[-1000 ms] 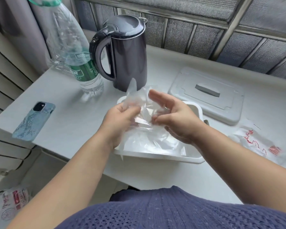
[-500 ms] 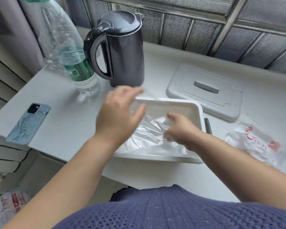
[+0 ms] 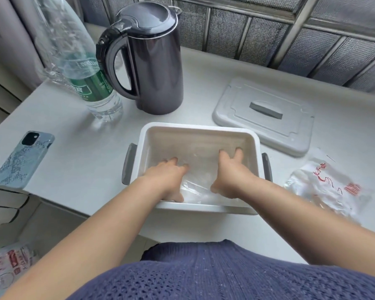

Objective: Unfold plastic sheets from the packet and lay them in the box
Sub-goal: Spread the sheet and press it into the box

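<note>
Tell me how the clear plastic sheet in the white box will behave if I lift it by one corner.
The thin clear plastic sheet will probably hang floppy: it lies wrinkled on the floor of the white rectangular plastic box. It looks very light, so it may shift once the left hand and right hand pressing it lift away.

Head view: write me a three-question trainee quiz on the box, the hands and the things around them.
1. True or false: the lid is off the box.
2. Fill in: the packet lies to the box's ___ side.
3. The left hand and right hand press the plastic sheet flat: A inside the box, B on the lid, C on the packet.
Key: 1 true; 2 right; 3 A.
</note>
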